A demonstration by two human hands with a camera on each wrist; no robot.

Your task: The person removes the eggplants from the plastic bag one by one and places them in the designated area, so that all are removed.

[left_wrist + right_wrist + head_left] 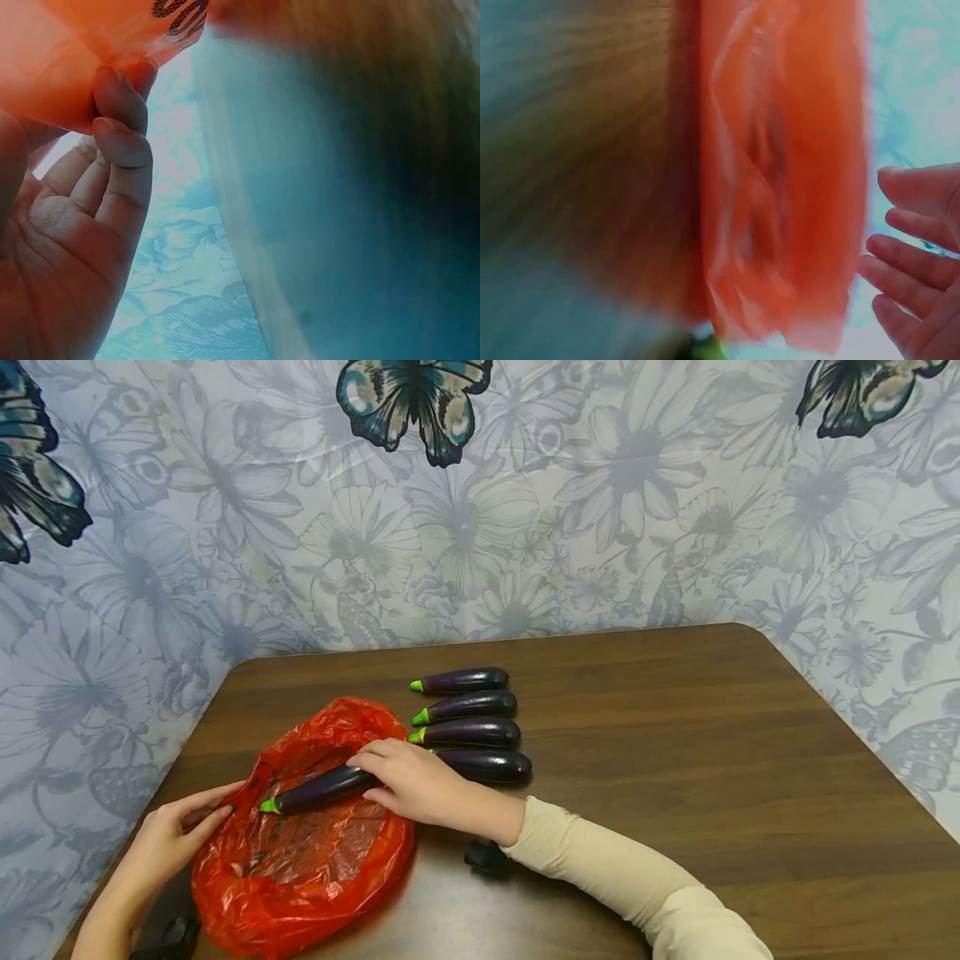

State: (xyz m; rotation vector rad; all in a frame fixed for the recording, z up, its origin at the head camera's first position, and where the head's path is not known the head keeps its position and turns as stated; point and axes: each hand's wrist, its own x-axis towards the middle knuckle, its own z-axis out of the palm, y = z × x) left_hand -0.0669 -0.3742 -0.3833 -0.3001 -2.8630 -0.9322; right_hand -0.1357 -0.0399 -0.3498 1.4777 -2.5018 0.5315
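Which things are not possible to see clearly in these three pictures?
- Head view: the right hand covers one end of the eggplant it holds.
- Head view: the red bag hides the left hand's fingertips.
- Right wrist view: motion blur smears the bag and table.
- Left wrist view: print on the bag is cut off by the top edge.

Thin glossy red plastic bag [300,852], crinkled, smooth shiny purple aubergines [468,732], polished dark wood-grain table [675,760]

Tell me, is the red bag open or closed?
Open. The left hand holds the red bag by its edge, its mouth gapes, and the right hand holds an eggplant over the opening.
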